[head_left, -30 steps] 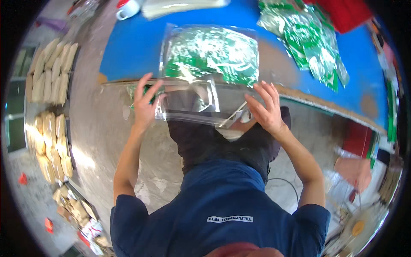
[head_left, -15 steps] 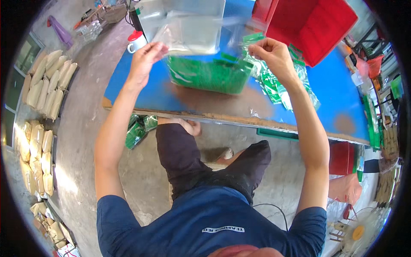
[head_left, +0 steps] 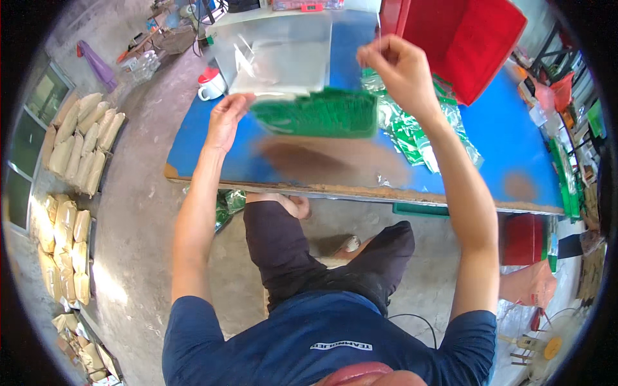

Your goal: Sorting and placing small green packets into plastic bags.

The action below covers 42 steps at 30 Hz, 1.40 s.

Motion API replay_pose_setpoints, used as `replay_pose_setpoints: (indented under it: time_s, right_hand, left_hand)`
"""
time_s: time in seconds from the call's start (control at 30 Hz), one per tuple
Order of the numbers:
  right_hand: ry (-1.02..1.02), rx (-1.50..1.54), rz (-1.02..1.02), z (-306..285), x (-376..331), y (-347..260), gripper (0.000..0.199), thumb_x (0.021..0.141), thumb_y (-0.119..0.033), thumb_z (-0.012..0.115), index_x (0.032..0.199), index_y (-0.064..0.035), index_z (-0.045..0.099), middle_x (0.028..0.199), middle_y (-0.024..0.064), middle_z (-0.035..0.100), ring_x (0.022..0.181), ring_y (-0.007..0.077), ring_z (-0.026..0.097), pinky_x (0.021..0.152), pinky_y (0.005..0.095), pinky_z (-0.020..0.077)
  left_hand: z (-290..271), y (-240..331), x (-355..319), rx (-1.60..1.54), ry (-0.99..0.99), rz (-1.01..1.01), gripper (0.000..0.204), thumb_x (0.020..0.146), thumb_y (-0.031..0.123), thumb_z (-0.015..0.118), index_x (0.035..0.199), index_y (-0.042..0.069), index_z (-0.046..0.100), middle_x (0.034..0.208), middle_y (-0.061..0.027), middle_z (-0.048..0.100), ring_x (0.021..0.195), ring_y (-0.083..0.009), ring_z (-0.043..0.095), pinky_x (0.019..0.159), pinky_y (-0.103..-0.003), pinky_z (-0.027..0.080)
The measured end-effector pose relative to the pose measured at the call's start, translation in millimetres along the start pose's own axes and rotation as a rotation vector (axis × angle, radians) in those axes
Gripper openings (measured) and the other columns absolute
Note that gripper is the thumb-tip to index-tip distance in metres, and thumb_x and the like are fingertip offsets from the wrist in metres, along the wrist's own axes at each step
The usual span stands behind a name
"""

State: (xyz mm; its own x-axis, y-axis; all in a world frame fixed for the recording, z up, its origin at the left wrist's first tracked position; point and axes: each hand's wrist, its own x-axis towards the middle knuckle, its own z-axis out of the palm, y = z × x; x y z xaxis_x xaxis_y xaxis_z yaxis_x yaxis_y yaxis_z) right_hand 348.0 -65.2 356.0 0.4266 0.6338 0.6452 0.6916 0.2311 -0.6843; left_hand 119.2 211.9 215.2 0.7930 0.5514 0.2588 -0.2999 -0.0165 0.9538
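My left hand [head_left: 226,121] is closed in a pinch at the lower left corner of a stack of clear plastic bags [head_left: 280,55]. What lies between its fingertips is blurred. My right hand [head_left: 402,71] is raised farther right, with thumb and fingers pinched together. Something thin and clear seems to hang by its fingertips, too faint to name. Between the hands and nearer to me is a bundle of green plastic packets [head_left: 315,116], smeared by motion. More green and clear packets [head_left: 412,132] lie loosely heaped below my right wrist.
A red bin [head_left: 473,48] lies tipped at the back right of the blue table [head_left: 505,151]. A white mug with a red lid [head_left: 211,83] stands at the left. Filled tan sacks [head_left: 84,141] are stacked farther left. A fan [head_left: 547,347] is at lower right.
The clear bag that was stretched between my hands no longer shows there. My right hand has moved slightly up and left; my left hand sits a little lower. The whole view has shifted.
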Motion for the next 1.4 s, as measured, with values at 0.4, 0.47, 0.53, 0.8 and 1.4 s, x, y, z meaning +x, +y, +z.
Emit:
replay_pose_setpoints:
  time_s: [0.4, 0.47, 0.53, 0.8, 1.4]
  right_hand:
    - [-0.107, -0.232, -0.022, -3.1, 62.4, -53.2, 0.019, 0.091, -0.011, 0.060, 0.079, 0.0039, 0.062, 0.065, 0.0063, 0.062, 0.057, 0.0107, 0.056, 0.052, 0.0286, 0.0447]
    - [-0.171, -0.238, 0.031, -7.6, 60.1, -51.8, 0.020, 0.091, -0.011, 0.057, 0.079, 0.0035, 0.061, 0.066, 0.0062, 0.061, 0.056, 0.0116, 0.055, 0.051, 0.0294, 0.0444]
    - [-0.235, -0.142, 0.172, -19.0, 53.4, -51.0, 0.022, 0.096, -0.018, 0.057, 0.092, 0.0028, 0.063, 0.080, 0.0073, 0.068, 0.064, 0.0090, 0.060, 0.053, 0.0242, 0.0485]
    - [-0.743, -0.451, -0.028, -40.3, -147.1, 68.7, 0.034, 0.082, 0.002, 0.059, 0.116, -0.0027, 0.062, 0.120, 0.0127, 0.062, 0.118, 0.0304, 0.056, 0.098, 0.0402, 0.0454]
    - [-0.275, -0.428, 0.151, -45.1, -201.6, 65.6, 0.034, 0.087, -0.011, 0.064, 0.120, -0.0047, 0.057, 0.123, 0.0168, 0.058, 0.113, 0.0381, 0.056, 0.093, 0.0432, 0.0474]
  left_hand:
    - [68.8, -63.8, 2.1, -0.255, -0.081, -0.178, 0.047, 0.081, 0.000, 0.071, 0.126, 0.004, 0.056, 0.121, -0.0065, 0.063, 0.111, -0.0183, 0.059, 0.100, -0.035, 0.043]
    - [47.1, -55.3, 1.8, 0.000, -0.038, -0.037, 0.038, 0.082, 0.001, 0.070, 0.119, 0.003, 0.061, 0.113, -0.0059, 0.067, 0.102, -0.0169, 0.062, 0.096, -0.034, 0.045]
    - [28.1, -27.6, -6.7, 0.045, 0.109, 0.101, 0.034, 0.083, 0.000, 0.069, 0.116, 0.003, 0.063, 0.108, -0.0053, 0.069, 0.098, -0.0157, 0.063, 0.093, -0.033, 0.047]
    - [-16.0, 5.8, -83.0, 1.397, -0.263, 0.473, 0.049, 0.070, -0.010, 0.061, 0.115, 0.008, 0.065, 0.120, -0.0070, 0.065, 0.120, -0.0283, 0.055, 0.103, -0.040, 0.041]
    - [108.7, -71.0, -13.1, 1.552, -0.530, 0.451, 0.061, 0.094, 0.047, 0.048, 0.145, 0.013, 0.041, 0.154, -0.0122, 0.032, 0.144, -0.0334, 0.023, 0.118, -0.052, 0.010]
